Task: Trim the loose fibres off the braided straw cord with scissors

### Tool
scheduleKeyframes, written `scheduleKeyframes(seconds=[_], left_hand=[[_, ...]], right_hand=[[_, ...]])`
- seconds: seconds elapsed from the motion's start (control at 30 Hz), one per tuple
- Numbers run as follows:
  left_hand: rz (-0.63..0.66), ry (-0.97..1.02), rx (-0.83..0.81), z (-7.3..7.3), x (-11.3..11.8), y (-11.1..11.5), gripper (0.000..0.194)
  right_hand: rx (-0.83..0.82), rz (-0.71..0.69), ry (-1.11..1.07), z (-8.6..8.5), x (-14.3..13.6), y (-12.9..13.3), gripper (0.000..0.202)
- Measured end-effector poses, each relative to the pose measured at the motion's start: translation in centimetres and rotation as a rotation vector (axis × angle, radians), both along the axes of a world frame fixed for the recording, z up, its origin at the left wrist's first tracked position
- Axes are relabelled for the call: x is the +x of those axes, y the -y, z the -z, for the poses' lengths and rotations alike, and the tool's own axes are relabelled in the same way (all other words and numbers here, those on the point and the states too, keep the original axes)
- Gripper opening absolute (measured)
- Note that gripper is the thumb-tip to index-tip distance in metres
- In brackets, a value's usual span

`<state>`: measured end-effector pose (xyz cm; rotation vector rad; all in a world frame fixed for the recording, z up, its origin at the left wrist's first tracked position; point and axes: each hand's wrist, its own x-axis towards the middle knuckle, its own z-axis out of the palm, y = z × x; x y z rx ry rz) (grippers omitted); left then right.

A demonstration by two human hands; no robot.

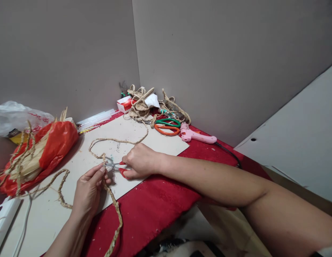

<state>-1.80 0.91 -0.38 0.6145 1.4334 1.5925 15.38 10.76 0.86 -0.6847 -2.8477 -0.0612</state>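
My left hand (91,185) pinches a braided straw cord (115,210) between thumb and fingers, above the pale board. From that grip the cord hangs down over the front edge of the table, and another stretch loops away across the board toward the back. My right hand (140,160) is closed around the red handles of small scissors (112,165). Their metal blades point left and meet the cord right at my left fingertips. Whether the blades are parted there is too small to tell.
Pale board (166,151) lies on a red tablecloth (155,207). At the back sit a coiled braid pile (140,107), green-and-orange-handled scissors (167,127) and a pink glue gun (198,136). Left are a red bag (65,139) of straw, clear glue sticks (97,119) and a white power strip (6,221).
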Motion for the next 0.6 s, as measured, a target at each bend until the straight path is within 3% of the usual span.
scheduleKeyframes(seconds=[0.6], left_hand=[[-0.003, 0.006, 0.013, -0.47, 0.03, -0.08, 0.025]], right_hand=[[-0.074, -0.009, -0.014, 0.14, -0.09, -0.22, 0.034]])
